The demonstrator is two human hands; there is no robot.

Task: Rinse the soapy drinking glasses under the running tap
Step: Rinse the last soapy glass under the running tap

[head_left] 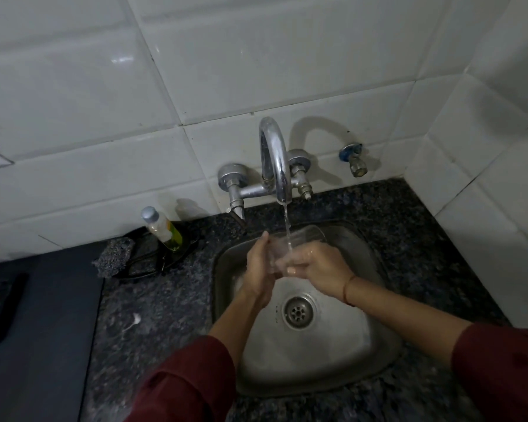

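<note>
Left hand: my left hand (258, 263) cups the near-left side of the glass, fingers pointing up towards the wall and wrapped against it.
Right hand: my right hand (317, 266) grips the same glass from the right, fingers curled round its lower part and wet.
Glass: the clear glass (279, 254) sits between both hands, over the back half of the sink and right under the spout; blur hides which way its mouth tilts.
Water: a thin stream of water (287, 226) falls from the spout and lands on the glass between my hands.
Tap: the chrome tap (276, 166) is fixed to the tiled wall, its arched spout reaching out over the sink.
Sink: the steel sink (363, 345) is set into the counter, its drain (298, 312) just nearer to me than my hands.
Counter: the dark speckled counter (153, 315) surrounds the sink.
Left of the sink: a small bottle (162, 228) with a grey cap leans against the wall on a dark tray (148, 264), and a grey scrubber (115, 258) lies just beside it.
Wall: a small valve (354, 161) sticks out to the right of the tap.
Wrist: a thin thread (346, 289) circles my right wrist.
</note>
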